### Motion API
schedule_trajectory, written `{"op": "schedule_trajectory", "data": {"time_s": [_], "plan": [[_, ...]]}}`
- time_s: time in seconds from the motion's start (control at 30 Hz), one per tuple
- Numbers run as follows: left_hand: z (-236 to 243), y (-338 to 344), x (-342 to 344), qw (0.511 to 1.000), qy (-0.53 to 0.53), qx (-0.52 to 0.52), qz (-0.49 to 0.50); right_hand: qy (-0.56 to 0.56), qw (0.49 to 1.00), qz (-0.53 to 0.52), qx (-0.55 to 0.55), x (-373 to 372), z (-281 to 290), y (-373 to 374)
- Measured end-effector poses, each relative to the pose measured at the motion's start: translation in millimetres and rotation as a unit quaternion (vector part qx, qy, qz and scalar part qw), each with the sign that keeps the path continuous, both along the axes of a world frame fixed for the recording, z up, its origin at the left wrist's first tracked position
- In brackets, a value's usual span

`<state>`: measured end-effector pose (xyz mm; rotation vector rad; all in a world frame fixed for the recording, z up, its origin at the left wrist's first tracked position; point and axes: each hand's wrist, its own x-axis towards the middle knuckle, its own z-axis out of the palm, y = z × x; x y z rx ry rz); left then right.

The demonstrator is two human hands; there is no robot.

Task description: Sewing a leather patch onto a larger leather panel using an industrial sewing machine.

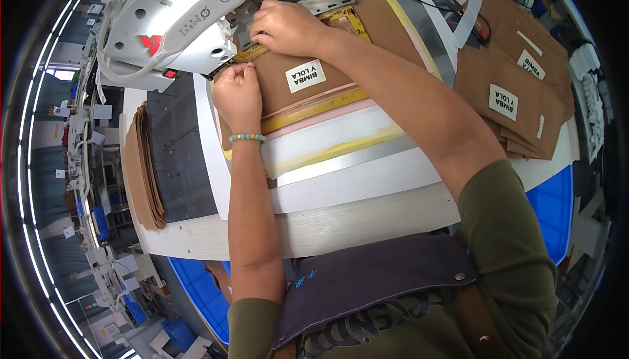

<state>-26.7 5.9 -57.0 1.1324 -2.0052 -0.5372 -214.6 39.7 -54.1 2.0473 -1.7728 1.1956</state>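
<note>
A brown fabric panel (275,90) with a white printed label (305,76) lies in a flat sewing template (308,156) edged with yellow and pink strips, under the white sewing machine head (167,28). My left hand (237,95), a beaded bracelet at its wrist, is closed at the panel's left edge, close to the needle area. Its thumb and fingertips are pinched together; what they hold is too small to tell. My right hand (288,29) is closed over the yellow strip (354,21) at the panel's far side, fingers curled down and their tips partly hidden.
Several brown labelled panels (524,106) are piled at the right, near a cable and a white strip (470,11). A stack of brown pieces (142,169) stands at the left beside a dark plate (180,156). Blue bins (553,208) sit below the table edge (367,218).
</note>
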Motion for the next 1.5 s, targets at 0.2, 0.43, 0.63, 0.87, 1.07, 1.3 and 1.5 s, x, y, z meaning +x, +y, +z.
{"op": "schedule_trajectory", "data": {"time_s": [0.2,0.43,0.63,0.87,1.07,1.3,1.5], "plan": [[1.2,2.5,-6.0,0.999,0.008,-0.002,0.038,-0.014,1.0,-0.001,-0.001,1.8,0.0,-1.0],[-3.1,0.2,-9.4,0.997,0.023,-0.049,0.061,-0.024,1.0,0.004,0.001,1.1,-1.0,-0.8],[-1.6,4.2,-8.1,0.997,0.031,-0.027,0.06,-0.025,1.0,0.003,-0.014,1.0,-2.6,-1.6],[0.9,6.0,-8.9,0.998,0.017,-0.021,0.061,-0.031,0.999,0.008,-0.02,1.1,-3.6,-2.9],[0.4,5.3,-8.7,0.998,0.029,-0.019,0.059,-0.031,0.999,0.005,-0.007,1.6,-2.9,-2.4],[0.6,5.2,-8.9,0.998,0.027,-0.016,0.059,-0.024,1.0,0.003,-0.006,2.2,-1.7,-1.8],[1.7,5.2,-9.3,0.998,0.023,-0.022,0.059,-0.024,1.0,0.004,0.006,1.7,-0.6,-0.9]]}}
